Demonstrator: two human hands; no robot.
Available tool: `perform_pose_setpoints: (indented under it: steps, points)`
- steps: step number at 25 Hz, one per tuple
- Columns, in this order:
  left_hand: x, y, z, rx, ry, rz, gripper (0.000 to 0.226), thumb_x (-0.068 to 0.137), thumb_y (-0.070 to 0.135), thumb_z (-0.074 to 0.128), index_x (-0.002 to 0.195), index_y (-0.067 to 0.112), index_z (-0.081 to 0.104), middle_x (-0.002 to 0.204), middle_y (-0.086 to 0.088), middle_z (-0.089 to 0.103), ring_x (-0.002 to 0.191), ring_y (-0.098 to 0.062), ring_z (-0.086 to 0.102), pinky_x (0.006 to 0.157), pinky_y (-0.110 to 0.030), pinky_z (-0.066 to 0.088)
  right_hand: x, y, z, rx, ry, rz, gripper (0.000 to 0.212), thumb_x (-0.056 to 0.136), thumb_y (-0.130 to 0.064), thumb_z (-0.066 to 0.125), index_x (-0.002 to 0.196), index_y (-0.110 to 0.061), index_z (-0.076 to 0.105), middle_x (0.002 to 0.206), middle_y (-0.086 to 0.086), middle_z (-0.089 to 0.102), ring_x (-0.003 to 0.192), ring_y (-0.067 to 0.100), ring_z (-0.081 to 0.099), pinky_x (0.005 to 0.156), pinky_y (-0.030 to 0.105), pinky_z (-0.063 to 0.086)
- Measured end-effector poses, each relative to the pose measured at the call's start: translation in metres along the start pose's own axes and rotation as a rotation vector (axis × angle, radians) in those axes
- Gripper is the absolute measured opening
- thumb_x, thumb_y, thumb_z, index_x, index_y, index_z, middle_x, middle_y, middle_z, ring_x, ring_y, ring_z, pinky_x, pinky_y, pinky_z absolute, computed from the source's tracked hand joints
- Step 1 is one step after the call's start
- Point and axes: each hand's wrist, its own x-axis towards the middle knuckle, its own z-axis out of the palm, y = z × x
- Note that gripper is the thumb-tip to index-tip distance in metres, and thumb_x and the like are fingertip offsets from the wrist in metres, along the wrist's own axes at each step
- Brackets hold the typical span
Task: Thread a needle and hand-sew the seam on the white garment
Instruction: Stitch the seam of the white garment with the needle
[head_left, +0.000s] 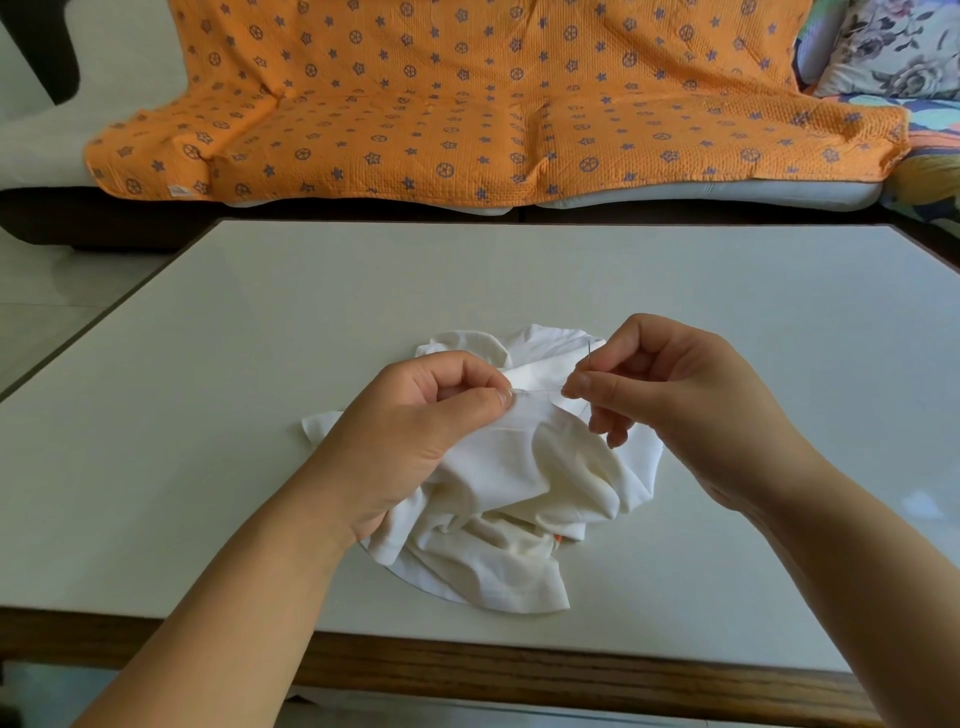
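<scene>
A smooth white-topped table with a brown wooden near edge (260, 364) stood before a pale sofa draped in an orange quilted cover printed with blue stars (467, 104); a floral cushion (893, 47) sat at the far right. A crumpled white cotton garment (519, 493) lay near the table's middle. The left hand (415, 431) pinched a raised fold of it between thumb and forefinger. The right hand (675, 384), just right of that fold, pinched a thin metal needle (589, 353), held nearly upright. A fine pale thread (540, 391) ran between the two grips.
</scene>
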Motion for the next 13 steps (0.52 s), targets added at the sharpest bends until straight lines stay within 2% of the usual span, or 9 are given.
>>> perform_pose_setpoints:
  steps: [3, 6, 13]
  points:
    - [0.0007, -0.0005, -0.0004, -0.009, 0.007, -0.001, 0.013, 0.081, 0.021, 0.071, 0.068, 0.024, 0.070, 0.070, 0.007, 0.061, 0.073, -0.006, 0.055, 0.074, -0.020, 0.040, 0.0010, -0.0010, -0.0031, 0.002, -0.020, 0.030, 0.010, 0.084, 0.002, 0.067, 0.078, -0.001, 0.060, 0.074, 0.010, 0.073, 0.055, 0.017, 0.063, 0.050, 0.025, 0.049]
    - [0.0009, -0.0026, -0.0020, -0.023, 0.018, 0.003, 0.008, 0.074, 0.028, 0.065, 0.069, 0.025, 0.071, 0.072, 0.004, 0.060, 0.076, -0.009, 0.054, 0.077, -0.024, 0.039, 0.0011, -0.0008, -0.0047, 0.021, -0.043, 0.060, 0.011, 0.085, 0.002, 0.066, 0.078, -0.001, 0.058, 0.072, 0.010, 0.072, 0.056, 0.018, 0.064, 0.051, 0.023, 0.050]
    - [0.0011, -0.0043, -0.0039, -0.020, 0.006, 0.008, 0.007, 0.076, 0.025, 0.067, 0.069, 0.026, 0.071, 0.071, 0.007, 0.060, 0.072, -0.004, 0.054, 0.071, -0.017, 0.041, 0.0017, -0.0031, -0.0078, 0.060, 0.000, 0.067, 0.009, 0.085, 0.003, 0.065, 0.079, 0.000, 0.059, 0.075, 0.013, 0.073, 0.061, 0.022, 0.067, 0.050, 0.024, 0.049]
